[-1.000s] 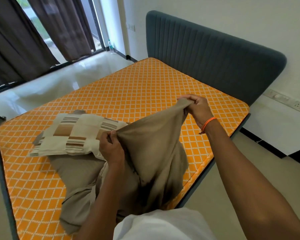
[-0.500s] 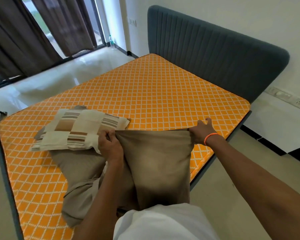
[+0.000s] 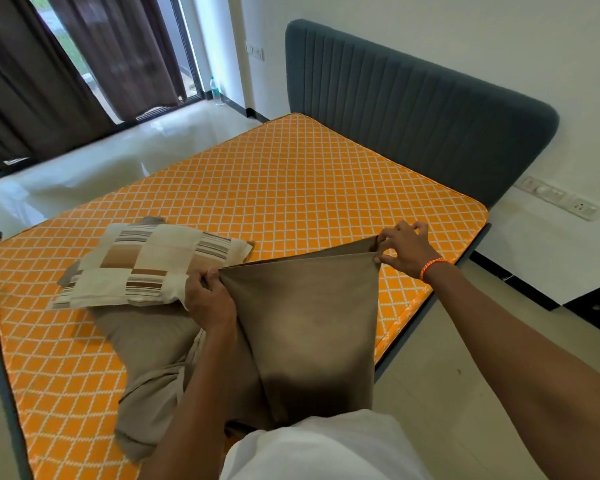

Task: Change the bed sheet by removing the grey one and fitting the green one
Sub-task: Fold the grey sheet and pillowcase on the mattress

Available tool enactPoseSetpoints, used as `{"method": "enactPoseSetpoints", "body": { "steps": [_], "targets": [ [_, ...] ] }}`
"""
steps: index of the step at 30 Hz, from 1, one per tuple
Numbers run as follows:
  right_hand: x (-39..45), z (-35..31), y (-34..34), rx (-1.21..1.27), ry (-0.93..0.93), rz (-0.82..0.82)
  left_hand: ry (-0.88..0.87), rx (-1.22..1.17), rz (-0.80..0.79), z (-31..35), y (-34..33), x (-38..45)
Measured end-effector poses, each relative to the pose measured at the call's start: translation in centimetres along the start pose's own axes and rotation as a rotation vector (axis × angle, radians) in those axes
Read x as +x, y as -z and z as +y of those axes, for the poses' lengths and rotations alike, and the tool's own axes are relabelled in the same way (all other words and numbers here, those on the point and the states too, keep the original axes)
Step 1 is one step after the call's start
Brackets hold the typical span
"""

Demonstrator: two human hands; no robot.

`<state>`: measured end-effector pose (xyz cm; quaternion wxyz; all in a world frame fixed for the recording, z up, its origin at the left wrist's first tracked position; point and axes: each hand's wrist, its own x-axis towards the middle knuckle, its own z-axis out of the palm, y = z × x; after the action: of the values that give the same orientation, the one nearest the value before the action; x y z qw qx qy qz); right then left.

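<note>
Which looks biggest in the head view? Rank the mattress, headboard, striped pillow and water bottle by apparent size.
1. mattress, the largest by far.
2. headboard, clearly smaller in the frame, though it stands farther off.
3. striped pillow.
4. water bottle, tiny, but far away by the window, so true size is unsure.

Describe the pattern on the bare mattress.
Orange mattress with a white diamond lattice, shown best in the head view.

Mattress [image 3: 291,188]: orange, white diamond lattice. Sheet [image 3: 312,327]: grey-brown, plain. Pillow [image 3: 153,265]: cream, brown-striped patchwork. Headboard [image 3: 413,109]: dark blue-grey, ribbed.
</note>
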<state>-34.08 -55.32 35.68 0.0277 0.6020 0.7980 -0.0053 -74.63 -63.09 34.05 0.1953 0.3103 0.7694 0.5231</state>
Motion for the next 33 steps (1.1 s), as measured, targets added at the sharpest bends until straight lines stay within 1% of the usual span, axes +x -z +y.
{"method": "enactPoseSetpoints", "body": {
  "steps": [2, 4, 5, 7, 10, 11, 13, 15, 19, 21, 23, 25, 28, 30, 31, 33],
  "targets": [
    [0.0, 0.0, 0.2, 0.025, 0.012, 0.139, 0.004, -0.006, 0.012, -0.1, 0.2, -0.1],
    [-0.1, 0.2, 0.5, 0.174, -0.051, 0.231, 0.015, -0.008, 0.026, -0.2, 0.5, 0.0],
    [-0.1, 0.4, 0.4, 0.269, -0.092, 0.241, 0.012, -0.005, 0.03, -0.2, 0.6, 0.0],
    [0.0, 0.8, 0.0, 0.426, -0.154, 0.213, 0.001, 0.006, 0.026, -0.3, 0.6, -0.1],
    [-0.1, 1.7, -0.6, 0.609, -0.187, 0.125, -0.007, 0.017, 0.011, -0.3, 0.5, -0.3],
    [-0.2, 2.0, -0.5, 0.636, -0.183, 0.1, -0.01, 0.022, 0.007, -0.5, 0.4, -0.3],
    [-0.3, 2.4, -0.2, 0.61, -0.162, 0.082, -0.019, 0.032, 0.005, -0.7, 0.3, -0.3],
    [-0.3, 2.4, 0.1, 0.601, -0.156, 0.083, -0.024, 0.038, 0.011, -0.8, 0.4, -0.4],
    [-0.1, 2.1, 0.1, 0.735, -0.232, 0.143, -0.023, 0.047, 0.002, -0.8, 0.3, -1.0],
    [0.0, 1.7, 0.0, 0.781, -0.23, 0.18, -0.022, 0.049, -0.012, -0.8, 0.0, -1.2],
    [0.2, 1.2, 0.0, 0.782, -0.212, 0.18, -0.009, 0.046, -0.002, -0.7, -0.2, -1.2],
    [0.3, 1.1, 0.2, 0.709, -0.179, 0.134, 0.001, 0.041, 0.031, -0.8, 0.1, -1.0],
    [0.0, 1.3, 0.4, 0.437, -0.134, 0.02, 0.013, 0.059, 0.048, -1.1, 0.6, -0.8],
    [-0.1, 1.7, 0.3, 0.276, -0.13, -0.017, 0.017, 0.065, 0.032, -1.3, 0.6, -1.0],
    [-0.1, 1.8, 0.4, 0.256, -0.158, -0.026, 0.018, 0.066, 0.023, -1.4, 0.4, -1.2],
    [0.4, 1.6, 0.6, 0.406, -0.269, -0.007, 0.022, 0.065, 0.017, -1.6, 0.0, -1.5]
  ]
}}
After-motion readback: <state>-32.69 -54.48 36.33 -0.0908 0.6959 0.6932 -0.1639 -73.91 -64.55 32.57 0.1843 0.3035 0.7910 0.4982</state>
